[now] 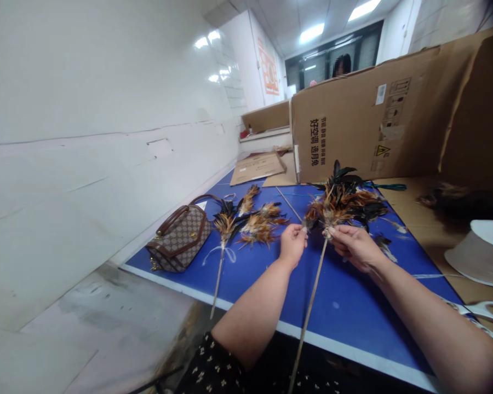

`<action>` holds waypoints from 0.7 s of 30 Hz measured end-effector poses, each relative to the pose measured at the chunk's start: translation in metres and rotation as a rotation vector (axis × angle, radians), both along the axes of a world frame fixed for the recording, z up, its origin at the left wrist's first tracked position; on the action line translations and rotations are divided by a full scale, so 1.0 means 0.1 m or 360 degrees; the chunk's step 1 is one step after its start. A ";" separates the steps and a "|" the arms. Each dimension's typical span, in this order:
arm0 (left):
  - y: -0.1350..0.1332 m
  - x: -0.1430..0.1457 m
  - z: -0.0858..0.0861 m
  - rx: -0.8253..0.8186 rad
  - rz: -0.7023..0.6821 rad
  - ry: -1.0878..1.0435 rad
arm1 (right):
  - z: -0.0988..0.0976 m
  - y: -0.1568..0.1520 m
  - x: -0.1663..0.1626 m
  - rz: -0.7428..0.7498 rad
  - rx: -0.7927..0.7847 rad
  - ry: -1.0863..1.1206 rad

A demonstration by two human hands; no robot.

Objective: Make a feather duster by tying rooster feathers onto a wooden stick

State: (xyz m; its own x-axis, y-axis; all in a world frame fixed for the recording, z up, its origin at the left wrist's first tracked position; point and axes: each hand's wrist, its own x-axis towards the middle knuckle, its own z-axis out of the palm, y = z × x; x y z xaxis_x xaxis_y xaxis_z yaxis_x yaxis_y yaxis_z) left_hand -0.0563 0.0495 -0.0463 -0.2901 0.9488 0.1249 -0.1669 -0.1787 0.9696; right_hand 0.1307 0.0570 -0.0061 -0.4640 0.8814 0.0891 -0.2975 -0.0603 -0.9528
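My left hand (292, 242) is closed in a pinch on a small brown feather (310, 216) at the head of a feather duster (340, 203). My right hand (354, 244) grips the duster's thin wooden stick (311, 306) just below the brown and black feathers. The stick slants down toward me past the edge of the blue table (345, 306). A second feather duster (224, 229) with a white ribbon lies on the table to the left, beside loose bunches of feathers (258, 225).
A brown patterned handbag (181, 238) sits at the table's left edge by the white wall. A large cardboard box (365, 131) stands behind the feathers. A white spool (482, 251) and scissors (479, 312) lie on cardboard at right. A person is seen far behind the box.
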 end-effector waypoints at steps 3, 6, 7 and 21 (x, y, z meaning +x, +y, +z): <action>0.00 0.00 0.00 -0.0001 -0.0001 -0.0020 | 0.00 0.00 0.00 0.0011 -0.0004 -0.0002; 0.00 0.00 0.01 0.0003 -0.0023 -0.0073 | 0.01 0.00 -0.01 0.0007 -0.0005 -0.0002; 0.00 0.01 0.02 0.0006 -0.0035 -0.0102 | 0.01 0.00 -0.01 0.0002 -0.0005 -0.0001; -0.25 0.13 0.30 0.0089 -0.0529 -0.0458 | 0.00 -0.01 -0.04 -0.0014 0.0004 -0.0065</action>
State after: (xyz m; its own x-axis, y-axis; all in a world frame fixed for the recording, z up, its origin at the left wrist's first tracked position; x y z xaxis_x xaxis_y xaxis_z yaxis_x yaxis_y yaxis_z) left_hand -0.0433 0.0245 -0.0168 -0.0010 0.9905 0.1376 -0.4861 -0.1207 0.8655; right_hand 0.1263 0.0560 -0.0059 -0.4596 0.8852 0.0725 -0.2591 -0.0556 -0.9642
